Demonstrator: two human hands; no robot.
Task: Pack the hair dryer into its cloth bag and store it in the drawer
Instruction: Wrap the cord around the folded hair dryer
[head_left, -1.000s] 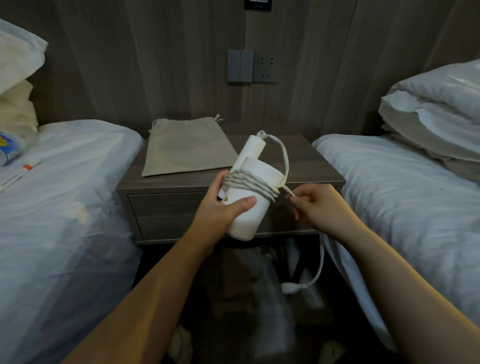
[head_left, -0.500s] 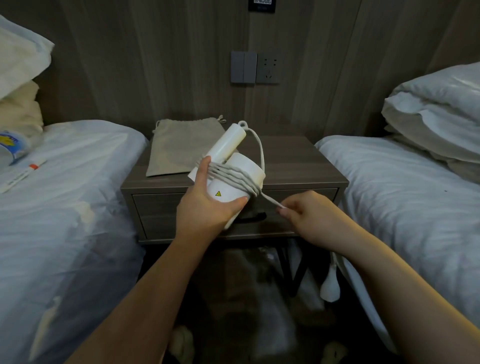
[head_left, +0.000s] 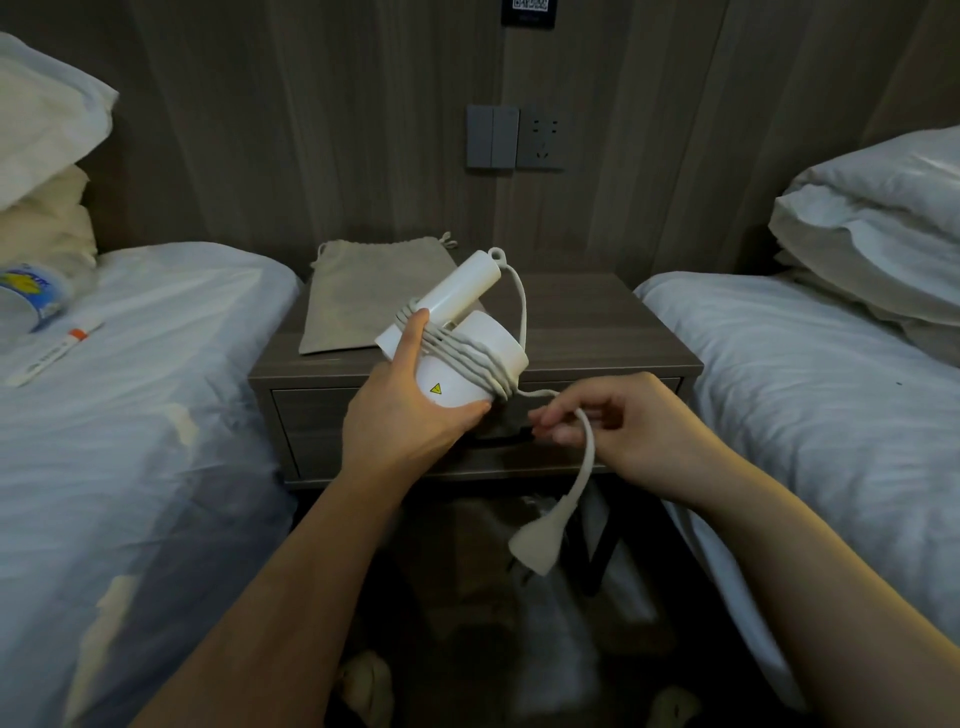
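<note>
My left hand (head_left: 410, 415) grips the white hair dryer (head_left: 488, 343) by its barrel, in front of the nightstand. Several turns of its grey cord (head_left: 467, 358) are wound around the body. My right hand (head_left: 618, 421) pinches the free end of the cord just right of the dryer, and the white plug (head_left: 537, 540) dangles below it. The beige cloth bag (head_left: 358, 296) lies flat on the left half of the nightstand top (head_left: 597, 322). The drawer (head_left: 311, 415) under the top is closed, its dark handle partly hidden behind my hands.
White beds flank the nightstand, left (head_left: 130, 415) and right (head_left: 831, 389), each with pillows at the head. A bottle (head_left: 31, 296) and a tube (head_left: 57, 353) lie on the left bed. A wall socket (head_left: 543, 137) and switches sit above the nightstand.
Another turn of cord has gone around the dryer and the hanging cord is shorter; the plug has risen. My left hand has rotated the dryer, handle now pointing up and away.
</note>
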